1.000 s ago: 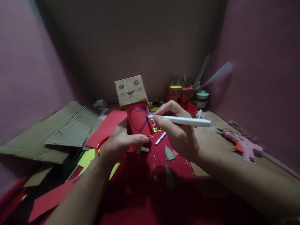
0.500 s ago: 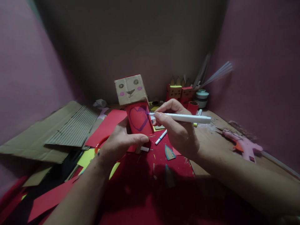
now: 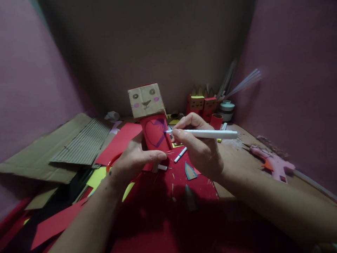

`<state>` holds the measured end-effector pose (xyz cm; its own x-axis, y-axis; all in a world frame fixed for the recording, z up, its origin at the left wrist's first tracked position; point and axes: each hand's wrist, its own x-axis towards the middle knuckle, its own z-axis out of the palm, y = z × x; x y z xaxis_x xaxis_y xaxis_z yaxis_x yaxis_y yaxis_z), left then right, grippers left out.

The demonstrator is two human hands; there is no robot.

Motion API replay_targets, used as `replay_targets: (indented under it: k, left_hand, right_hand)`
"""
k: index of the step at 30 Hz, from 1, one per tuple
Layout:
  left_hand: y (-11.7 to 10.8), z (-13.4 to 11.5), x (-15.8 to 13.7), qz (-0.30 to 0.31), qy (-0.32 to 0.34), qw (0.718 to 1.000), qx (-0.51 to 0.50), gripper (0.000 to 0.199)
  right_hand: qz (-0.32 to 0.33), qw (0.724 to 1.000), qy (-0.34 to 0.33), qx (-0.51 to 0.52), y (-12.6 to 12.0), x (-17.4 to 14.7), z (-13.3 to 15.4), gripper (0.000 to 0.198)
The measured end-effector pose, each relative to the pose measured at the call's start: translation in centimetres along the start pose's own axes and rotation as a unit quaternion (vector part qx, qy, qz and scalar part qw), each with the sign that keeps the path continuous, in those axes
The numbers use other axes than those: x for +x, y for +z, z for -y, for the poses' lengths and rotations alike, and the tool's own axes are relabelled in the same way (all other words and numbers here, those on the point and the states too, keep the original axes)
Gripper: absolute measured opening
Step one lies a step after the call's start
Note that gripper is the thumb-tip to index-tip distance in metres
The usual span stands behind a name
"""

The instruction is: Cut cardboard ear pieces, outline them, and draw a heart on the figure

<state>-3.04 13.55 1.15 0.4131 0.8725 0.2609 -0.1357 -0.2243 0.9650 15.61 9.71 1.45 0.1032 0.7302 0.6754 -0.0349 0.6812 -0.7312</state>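
A cardboard figure point(image 3: 155, 131) tilts slightly in front of me, with a boxy tan head bearing a drawn face and a red body. My left hand point(image 3: 138, 154) is closed round its lower body, the thumb lying across the front. On the red body is a purple heart outline point(image 3: 151, 135), scribbled in at its upper right. My right hand point(image 3: 198, 146) pinches a white marker point(image 3: 210, 134), whose purple tip meets the heart's right edge. Below lie a white marker cap point(image 3: 162, 168), a second marker point(image 3: 180, 155) and two blue-edged pointed cardboard pieces point(image 3: 190, 171).
Corrugated cardboard point(image 3: 81, 144), red paper point(image 3: 121, 140) and yellow paper point(image 3: 97, 179) pile up at the left. A pink glue gun point(image 3: 273, 161) rests on the right. Smaller cardboard figures point(image 3: 197, 103), a lidded jar point(image 3: 226, 109) and clear glue sticks point(image 3: 246, 82) stand at the back.
The marker tip has shifted slightly down and left along the heart's right side, my right hand moving with it. My left hand and the figure stay almost still.
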Motion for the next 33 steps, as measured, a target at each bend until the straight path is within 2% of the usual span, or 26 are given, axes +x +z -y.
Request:
replay_targets:
  k: [5,24,33]
  left_hand:
    - [-0.18,0.10,0.00,-0.002,0.002,1.000,0.002,0.061]
    - [-0.24,0.09,0.03,0.032,0.013,0.999,0.004,0.051]
    - [-0.03,-0.07,0.07,0.019,0.000,1.000,0.003,0.059]
  right_hand:
    - [-0.025,0.999,-0.017,-0.027,-0.20,0.17,-0.46,0.015]
    - [-0.027,0.999,-0.003,-0.021,-0.04,0.55,-0.07,0.016]
    - [-0.012,1.000,-0.010,-0.026,-0.07,0.24,-0.11,0.017]
